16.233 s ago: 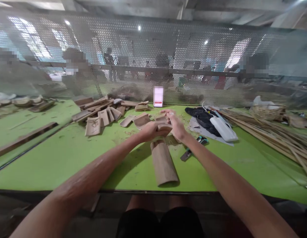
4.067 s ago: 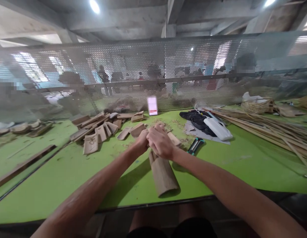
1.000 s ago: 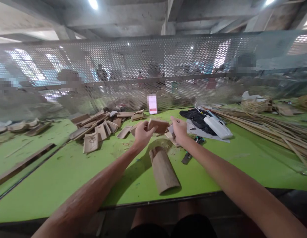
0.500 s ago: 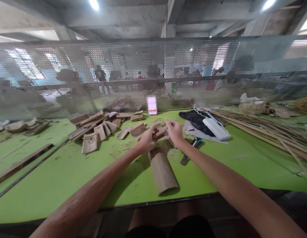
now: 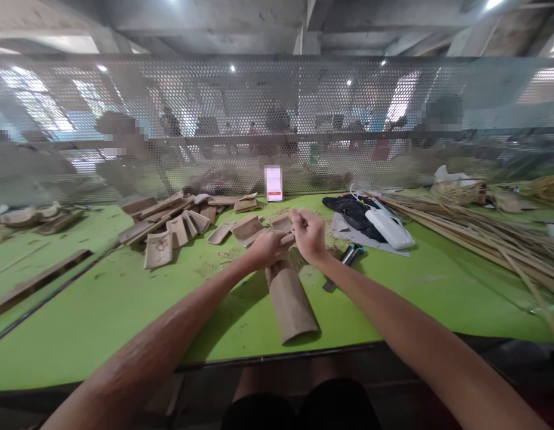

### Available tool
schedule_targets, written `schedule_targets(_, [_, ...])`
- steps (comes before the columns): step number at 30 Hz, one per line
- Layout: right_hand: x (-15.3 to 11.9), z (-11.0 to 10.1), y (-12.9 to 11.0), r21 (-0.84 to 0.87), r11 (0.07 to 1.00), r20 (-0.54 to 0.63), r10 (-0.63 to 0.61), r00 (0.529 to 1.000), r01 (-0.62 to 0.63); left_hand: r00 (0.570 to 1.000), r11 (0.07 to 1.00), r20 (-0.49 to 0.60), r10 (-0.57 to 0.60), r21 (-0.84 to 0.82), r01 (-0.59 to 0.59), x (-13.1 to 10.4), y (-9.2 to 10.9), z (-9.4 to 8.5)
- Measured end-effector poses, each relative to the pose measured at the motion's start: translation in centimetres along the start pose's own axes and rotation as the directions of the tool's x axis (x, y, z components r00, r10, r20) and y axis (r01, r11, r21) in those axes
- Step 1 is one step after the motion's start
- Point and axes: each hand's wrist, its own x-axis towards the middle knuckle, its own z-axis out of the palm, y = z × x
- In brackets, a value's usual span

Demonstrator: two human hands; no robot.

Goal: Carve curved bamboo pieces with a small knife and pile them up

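My left hand (image 5: 263,249) is closed around a small bamboo piece (image 5: 286,239) above the middle of the table. Right beside it, my right hand (image 5: 311,236) is curled into a fist against the piece's right end. What sits inside that fist is hidden by the fingers. Below both hands a half-round bamboo section (image 5: 292,306) lies curved side up, its far end under my left hand. To the right of my right wrist rests a dark cutter-like tool (image 5: 347,258) with teal parts. Curved bamboo pieces (image 5: 247,230) and pale shavings lie just beyond my left hand.
A pile of bamboo pieces (image 5: 181,230) spreads over the left of the green table (image 5: 205,316). A phone (image 5: 273,184) stands before a perforated metal screen (image 5: 223,107). A black cloth (image 5: 355,216), a white device (image 5: 390,229) and long bamboo strips (image 5: 465,230) lie on the right.
My right hand has shifted slightly left and closed more tightly beside the bamboo piece. My left hand still holds the piece. The whole view has tilted a little downward.
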Motion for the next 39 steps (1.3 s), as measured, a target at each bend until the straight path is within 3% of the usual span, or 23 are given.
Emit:
schedule_targets(4, [-1.1,0.6,-0.6,-0.086,0.983,0.162,-0.147,0.976,0.162,0.997,0.998,-0.068,-0.022,-0.066,0.017,0.0,-0.5,0.0])
schedule_targets(8, [-1.5,0.7,-0.5,-0.144,0.957,0.22,-0.216,0.951,0.25,0.995,0.984,-0.084,-0.058,-0.17,0.043,0.1,-1.2,-0.4])
schedule_targets(15, [-0.9,0.1,-0.3,-0.047,0.927,0.36,-0.333,0.871,0.373,0.985,0.966,-0.08,-0.156,-0.218,0.135,0.2,-2.3,-1.3])
schedule_targets(22, [-0.1,-0.1,0.9,-0.1,0.896,0.376,-0.369,0.85,0.433,0.987,0.956,-0.025,-0.158,-0.255,0.146,0.2,-2.2,-1.5])
schedule_targets(29, [0.2,-0.7,0.6,-0.176,0.828,0.47,-0.404,0.784,0.532,0.988,0.962,-0.022,-0.15,-0.234,0.141,0.4,-1.9,-1.6])
schedule_targets(36, [0.1,-0.6,-0.3,-0.291,0.771,0.524,-0.368,0.768,0.567,0.987,0.969,-0.082,-0.139,-0.215,0.119,0.8,-2.1,-1.3])
schedule_targets(39, [0.0,-0.5,-0.3,-0.364,0.77,0.5,-0.313,0.807,0.524,0.985,0.963,-0.053,-0.164,-0.224,0.148,0.8,-2.0,-1.2])
